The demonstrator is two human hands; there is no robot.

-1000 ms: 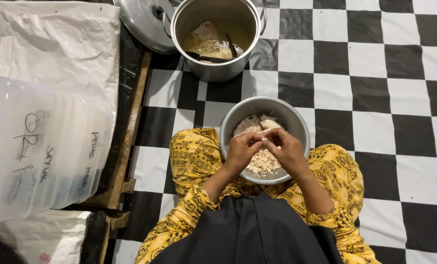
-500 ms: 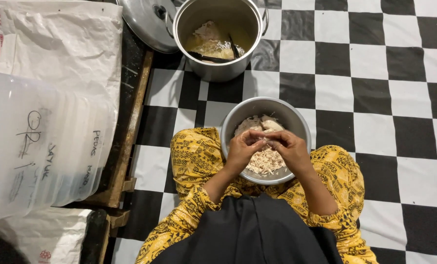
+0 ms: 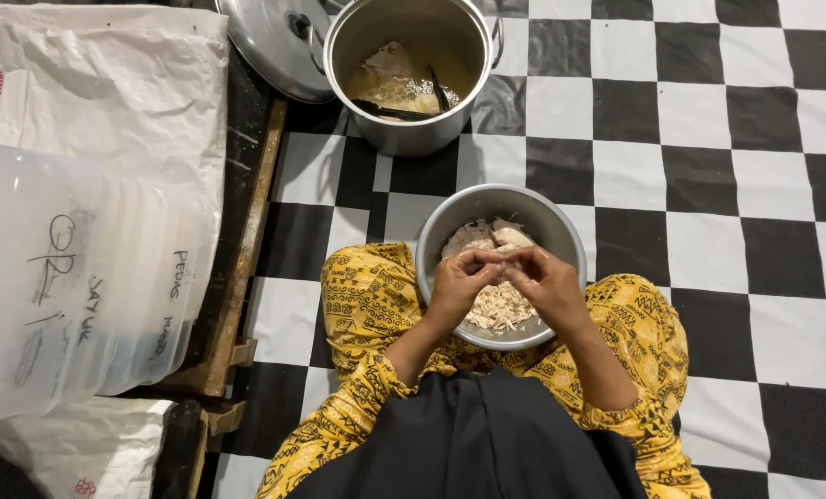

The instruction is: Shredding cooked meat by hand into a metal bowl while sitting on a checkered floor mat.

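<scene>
Head view, left hand [image 3: 457, 282], right hand [image 3: 547, 282] pinching shredded meat [image 3: 498, 305] over bowl [image 3: 561, 236]

A black-and-white checkered floor covering [image 3: 699, 139] fills the right and centre of the frame. At the top centre a steel pot [image 3: 404, 129] stands on it, its lid [image 3: 265, 46] lying just beside it to the left. A metal bowl [image 3: 450, 231] sits in the lower centre. Along the left edge runs a wooden frame [image 3: 247, 240], with white sacks [image 3: 108, 83] at the upper left.
</scene>
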